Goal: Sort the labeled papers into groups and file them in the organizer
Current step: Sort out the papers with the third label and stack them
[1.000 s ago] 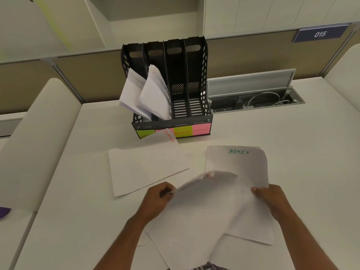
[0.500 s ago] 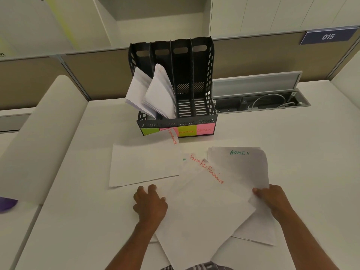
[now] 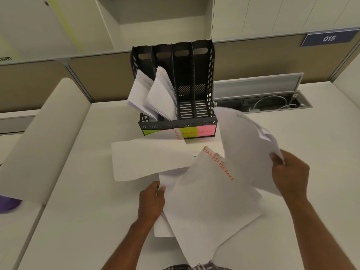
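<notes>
A black four-slot organizer [image 3: 202,78] stands at the back of the desk, with coloured sticky labels on its front; the pink one reads ADMIN. Its two left slots hold leaning papers [image 3: 153,94]. The two right slots look empty. My right hand [image 3: 290,173] grips a stack of sheets [image 3: 245,151] and lifts it off the desk, blurred. My left hand [image 3: 151,201] pinches the left edge of fanned sheets marked FINANCE [image 3: 210,197] in red. Another FINANCE sheet [image 3: 144,158] lies flat to the left.
An open cable tray [image 3: 261,102] with white cables is recessed in the desk right of the organizer. A padded divider [image 3: 39,137] runs along the left. A purple object [image 3: 7,204] shows at the left edge. Partition panels rise behind the desk.
My right hand has raised the ADMIN stack off the desk and swung it up. My left hand has shifted from pressing flat on the desk to pinching the FINANCE sheets' edge.
</notes>
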